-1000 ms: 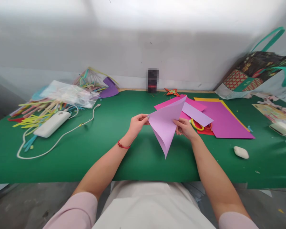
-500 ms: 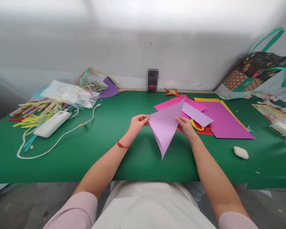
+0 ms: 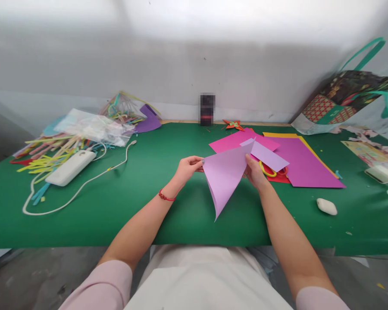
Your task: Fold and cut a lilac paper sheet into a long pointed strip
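Observation:
I hold a lilac paper sheet (image 3: 224,174), folded into a triangle, in the air over the green table (image 3: 148,193). My left hand (image 3: 187,167) pinches its left corner. My right hand (image 3: 255,171) grips its right edge near the top corner, fingers partly hidden behind the paper. The fold's point hangs down toward me. Just behind my right hand lie yellow-handled scissors (image 3: 267,169) on a red sheet, a loose lilac strip (image 3: 268,156) and pink paper (image 3: 233,141).
A large magenta sheet (image 3: 305,165) over a yellow one lies at right, a white eraser-like lump (image 3: 327,206) nearer me. At left are a white power bank (image 3: 71,167) with cable, coloured strips and a plastic bag (image 3: 90,127). A patterned bag (image 3: 342,101) stands far right.
The folded lilac sheet has tilted lower and flatter; its top corner dropped. My right hand slid up along the edge toward that corner. My left hand stayed put.

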{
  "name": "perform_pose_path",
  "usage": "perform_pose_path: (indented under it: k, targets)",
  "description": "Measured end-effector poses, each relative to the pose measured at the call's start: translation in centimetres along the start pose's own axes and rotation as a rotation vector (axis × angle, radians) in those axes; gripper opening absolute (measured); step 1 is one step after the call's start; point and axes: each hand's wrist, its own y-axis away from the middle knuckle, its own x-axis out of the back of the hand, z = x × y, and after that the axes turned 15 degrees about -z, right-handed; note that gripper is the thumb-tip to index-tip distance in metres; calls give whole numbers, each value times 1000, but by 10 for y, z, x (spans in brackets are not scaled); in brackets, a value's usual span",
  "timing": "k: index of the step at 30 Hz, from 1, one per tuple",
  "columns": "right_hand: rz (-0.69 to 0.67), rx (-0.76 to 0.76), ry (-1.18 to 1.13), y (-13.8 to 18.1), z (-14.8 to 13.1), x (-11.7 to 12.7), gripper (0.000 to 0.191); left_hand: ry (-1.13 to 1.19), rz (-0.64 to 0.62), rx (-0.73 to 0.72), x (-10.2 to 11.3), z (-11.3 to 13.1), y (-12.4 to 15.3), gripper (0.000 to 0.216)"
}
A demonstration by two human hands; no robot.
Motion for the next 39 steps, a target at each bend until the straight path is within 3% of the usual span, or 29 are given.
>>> perform_pose_path:
  k: [8, 14, 26, 33, 39]
  targets:
    - [104, -14, -3, -2, -4, -4, 56, -37, -21, 14, 1, -1, -1, 30]
    - [108, 13, -53, -2, -5, -7, 53, -35, -7, 12, 0, -1, -1, 29]
    - [-190, -34, 84, 3, -8, -15, 50, -5, 81, -12, 0, 1, 1, 29]
    - [-167, -40, 127, 3, -6, -10, 63, -2, 68, -9, 0, 2, 1, 30]
    - [-120, -75, 133, 1, -5, -7, 62, -9, 69, 7, 1, 1, 0, 25]
